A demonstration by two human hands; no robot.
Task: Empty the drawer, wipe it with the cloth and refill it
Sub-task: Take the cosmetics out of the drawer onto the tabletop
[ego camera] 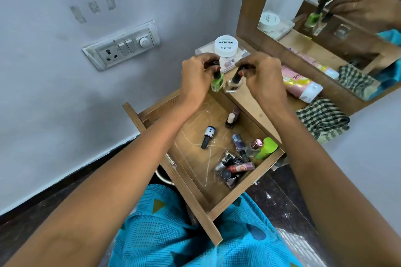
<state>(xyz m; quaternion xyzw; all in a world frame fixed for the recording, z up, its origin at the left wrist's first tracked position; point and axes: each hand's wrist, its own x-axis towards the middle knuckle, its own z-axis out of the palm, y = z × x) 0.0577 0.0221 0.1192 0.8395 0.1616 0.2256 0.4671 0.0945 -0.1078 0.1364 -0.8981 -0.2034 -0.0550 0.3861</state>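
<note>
Your left hand (196, 76) gripped a green glass nail-polish bottle (217, 81) by its black cap, and your right hand (263, 77) held a clear one (234, 83), both above the shelf edge. Below, the open wooden drawer (195, 176) held scattered bottles; a checked cloth (322, 120) lay to the right.

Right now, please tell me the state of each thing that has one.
drawer: pulled open, partly emptied
left hand: holding green bottle upright by its cap
right hand: holding clear bottle, tilted
checked cloth: crumpled, unused
white jar: lid closed
</note>
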